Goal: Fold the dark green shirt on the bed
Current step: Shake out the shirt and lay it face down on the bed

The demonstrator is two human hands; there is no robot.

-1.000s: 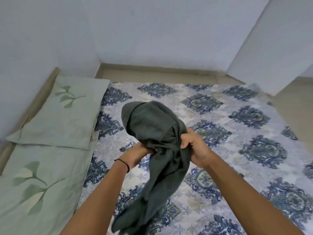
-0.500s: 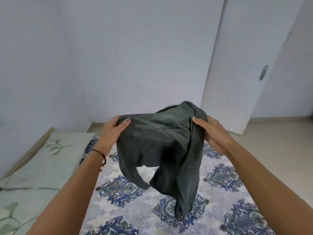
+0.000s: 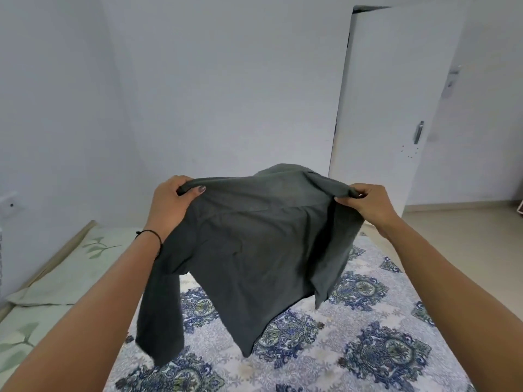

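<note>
Aloft above the bed (image 3: pixel 368 349), a dark green shirt (image 3: pixel 254 250) hangs spread between two outstretched arms. Left hand (image 3: pixel 169 205) and right hand (image 3: pixel 370 206) each pinch a shoulder, thumbs over soft, matte cloth. One long sleeve (image 3: pixel 161 312) droops left of the shirt. Below it lies a blue medallion-print sheet, with leaf-patterned pillows (image 3: pixel 68 267) to its left.

Left forearm (image 3: pixel 93 321) and right forearm (image 3: pixel 452 292): both bare along their whole visible length. Left wrist: one thin black cord bracelet (image 3: pixel 150 234), worn snug, with a short knotted end sticking out at the outer side. Left hand (image 3: pixel 167 202): thumbnail (image 3: pixel 201 189) coated in dark polish. Right hand (image 3: pixel 370 205): nail finish too small to judge.
</note>
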